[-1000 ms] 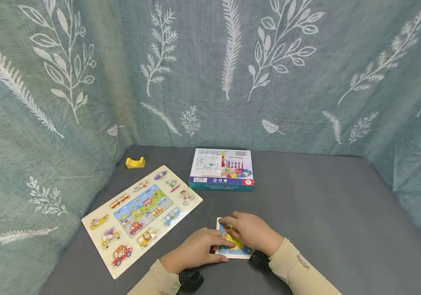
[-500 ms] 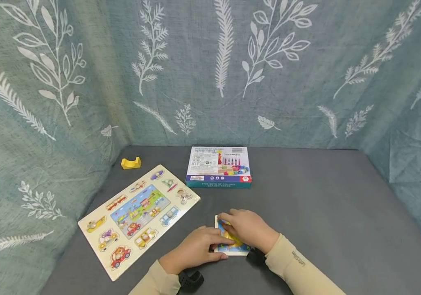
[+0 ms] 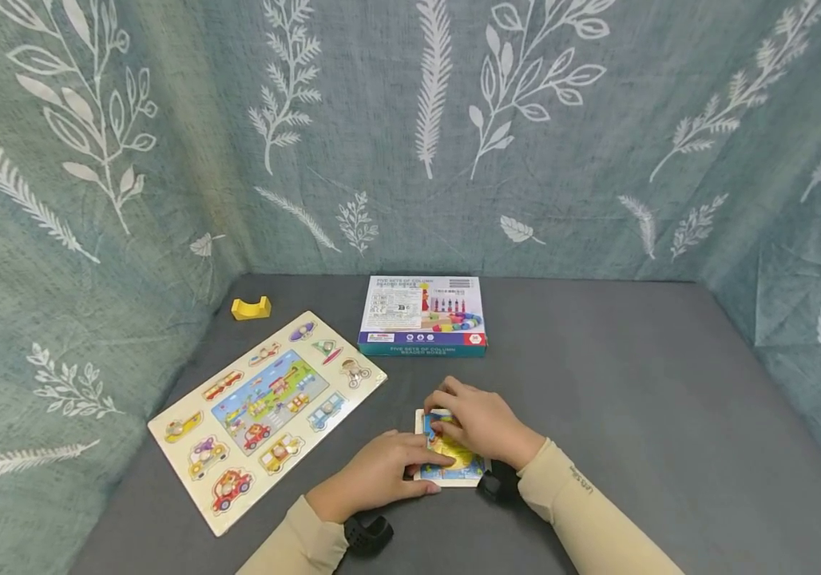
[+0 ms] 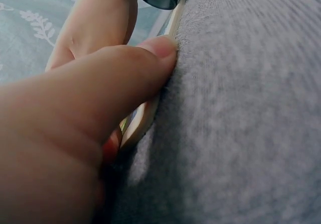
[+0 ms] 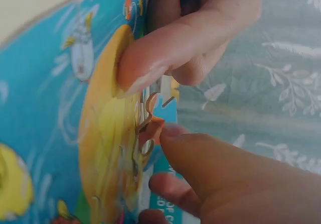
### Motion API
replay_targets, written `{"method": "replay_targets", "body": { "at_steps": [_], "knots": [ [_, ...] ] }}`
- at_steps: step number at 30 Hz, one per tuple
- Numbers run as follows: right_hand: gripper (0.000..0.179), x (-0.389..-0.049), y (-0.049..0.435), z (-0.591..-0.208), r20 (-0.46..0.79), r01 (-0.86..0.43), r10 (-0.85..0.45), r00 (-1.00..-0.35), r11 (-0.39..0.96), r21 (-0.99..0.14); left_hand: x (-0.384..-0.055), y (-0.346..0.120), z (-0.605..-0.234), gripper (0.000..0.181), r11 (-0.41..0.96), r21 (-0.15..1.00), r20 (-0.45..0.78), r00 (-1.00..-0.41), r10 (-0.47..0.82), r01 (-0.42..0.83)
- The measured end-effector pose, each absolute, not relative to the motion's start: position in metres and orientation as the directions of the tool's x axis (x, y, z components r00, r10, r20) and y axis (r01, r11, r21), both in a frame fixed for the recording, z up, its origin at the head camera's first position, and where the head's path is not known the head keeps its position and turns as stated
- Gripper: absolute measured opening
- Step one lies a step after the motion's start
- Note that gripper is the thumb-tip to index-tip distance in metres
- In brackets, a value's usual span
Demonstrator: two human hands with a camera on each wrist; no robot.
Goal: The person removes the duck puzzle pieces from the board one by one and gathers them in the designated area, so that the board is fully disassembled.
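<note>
1. Two hands work at your square blue-and-yellow jigsaw puzzle in pale wood, just in front of you.
2. Your left hand lays a straight index finger on it; your right hand is bent, its thumb on the yellow part. I can't tell whether it pinches a piece.
3. You're probably seating pieces; next, align the knobbed raised edge, then press flat.

A curtained-off tabletop play nook, whether in a home or a studio cannot be told: blue-green cloth hangings printed with white leaves rise on three sides of a dark grey fabric-covered table, on which lie a pale rectangular vehicle-puzzle board and a flat white-and-teal cardboard bead box.
</note>
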State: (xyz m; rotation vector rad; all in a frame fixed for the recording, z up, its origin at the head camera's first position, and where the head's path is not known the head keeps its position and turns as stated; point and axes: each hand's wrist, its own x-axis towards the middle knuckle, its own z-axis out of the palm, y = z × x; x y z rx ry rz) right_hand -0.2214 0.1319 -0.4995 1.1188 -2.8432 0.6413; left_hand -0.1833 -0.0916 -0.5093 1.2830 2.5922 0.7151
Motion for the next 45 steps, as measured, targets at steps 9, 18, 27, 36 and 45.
{"method": "replay_targets", "body": {
  "at_steps": [9, 18, 27, 36, 45],
  "knots": [
    [0.026, -0.229, 0.139, -0.509, 0.18, -0.575, -0.619, -0.765, 0.53, -0.623, -0.183, -0.093, -0.509, 0.04, 0.503, 0.478, 0.081, -0.606, 0.791, 0.72],
    [0.013, -0.237, 0.146, -0.509, 0.075, -0.32, -0.556, -0.828, 0.36, -0.876, -0.184, -0.095, -0.511, 0.04, 0.514, 0.49, 0.075, -0.621, 0.78, 0.704],
    [0.021, -0.257, 0.202, -0.484, -0.033, -0.054, -0.219, -0.975, 0.381, -0.923, -0.183, -0.093, -0.512, 0.041, 0.519, 0.501, 0.061, -0.627, 0.777, 0.692],
    [0.01, -0.276, 0.239, -0.507, 0.059, -0.049, -0.003, -0.998, 0.589, -0.806, -0.182, -0.094, -0.51, 0.04, 0.515, 0.509, 0.065, -0.628, 0.776, 0.69],
    [0.009, -0.273, 0.235, -0.514, 0.219, -0.191, -0.046, -0.975, 0.678, -0.71, -0.183, -0.093, -0.51, 0.039, 0.509, 0.511, 0.072, -0.624, 0.778, 0.693]
  ]
}}
